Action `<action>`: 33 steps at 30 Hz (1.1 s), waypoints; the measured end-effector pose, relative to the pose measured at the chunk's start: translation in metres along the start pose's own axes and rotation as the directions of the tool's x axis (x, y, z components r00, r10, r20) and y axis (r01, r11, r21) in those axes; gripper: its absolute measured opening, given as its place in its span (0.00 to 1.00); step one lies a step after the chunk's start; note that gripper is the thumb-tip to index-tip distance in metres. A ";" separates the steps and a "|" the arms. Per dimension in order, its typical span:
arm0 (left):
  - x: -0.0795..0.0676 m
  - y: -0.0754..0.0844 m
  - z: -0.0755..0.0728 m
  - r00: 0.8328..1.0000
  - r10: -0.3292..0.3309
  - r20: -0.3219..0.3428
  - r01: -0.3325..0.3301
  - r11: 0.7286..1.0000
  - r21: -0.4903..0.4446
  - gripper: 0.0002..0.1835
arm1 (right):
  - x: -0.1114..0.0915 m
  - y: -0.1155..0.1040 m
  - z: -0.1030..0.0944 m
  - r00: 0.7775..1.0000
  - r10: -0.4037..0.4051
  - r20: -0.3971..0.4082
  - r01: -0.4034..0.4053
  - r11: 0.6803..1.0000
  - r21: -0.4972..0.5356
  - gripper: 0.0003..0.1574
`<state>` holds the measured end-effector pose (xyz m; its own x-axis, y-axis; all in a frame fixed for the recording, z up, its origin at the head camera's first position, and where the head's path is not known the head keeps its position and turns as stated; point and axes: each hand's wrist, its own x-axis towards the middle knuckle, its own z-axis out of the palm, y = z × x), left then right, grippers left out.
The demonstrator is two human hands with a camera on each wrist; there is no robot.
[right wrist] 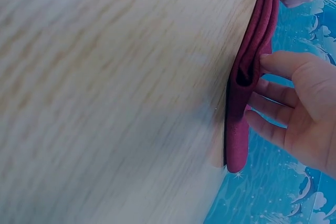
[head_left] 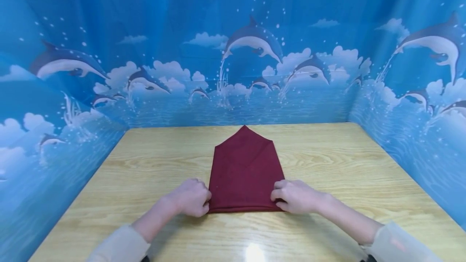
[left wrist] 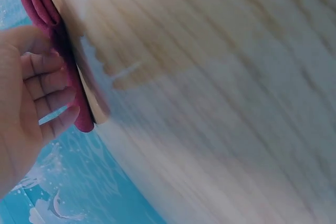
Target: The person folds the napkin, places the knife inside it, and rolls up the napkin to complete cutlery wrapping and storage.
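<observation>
A dark red folded cloth [head_left: 244, 173] lies flat on the table, its far end narrowing to a point and its near edge a thick, straight fold. At the near left corner my left hand [head_left: 194, 197] pinches the cloth, thumb by the fold and fingers along the side. My right hand [head_left: 296, 196] grips the near right corner the same way. Layers of the folded cloth [right wrist: 256, 40] show in the right wrist view, with the right thumb against them. In the left wrist view, fingers of the left hand [left wrist: 26, 98] touch the cloth's side; the thumb tip is partly hidden.
The wood-grain table [head_left: 145, 161] extends around the cloth on every side. A blue curtain with dolphins and clouds [head_left: 174, 43] stands along the table's back, left and right edges. Pale sleeves [head_left: 121, 244] cover both forearms.
</observation>
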<state>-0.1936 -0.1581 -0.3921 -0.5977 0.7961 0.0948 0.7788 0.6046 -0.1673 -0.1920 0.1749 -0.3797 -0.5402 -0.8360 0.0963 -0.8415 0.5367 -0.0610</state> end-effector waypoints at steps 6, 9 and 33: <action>0.005 0.011 -0.006 0.995 0.071 -0.071 -0.066 0.995 0.071 0.07 | -0.002 -0.002 0.002 0.999 -0.028 -0.022 0.027 0.999 -0.035 0.06; 0.011 0.020 -0.007 0.986 0.124 -0.112 -0.113 0.989 0.099 0.10 | -0.004 -0.006 0.003 0.998 -0.064 -0.022 0.062 0.995 -0.077 0.08; 0.027 0.057 -0.006 0.986 0.161 -0.046 -0.127 0.899 0.419 0.10 | 0.000 -0.029 0.016 0.993 -0.104 -0.054 0.069 0.890 -0.450 0.05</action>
<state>-0.1644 -0.1016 -0.3933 -0.4551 0.8834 0.1117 0.6964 0.4313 -0.5737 -0.1675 0.1574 -0.3940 -0.4489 -0.8800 0.1551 -0.7862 0.4715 0.3995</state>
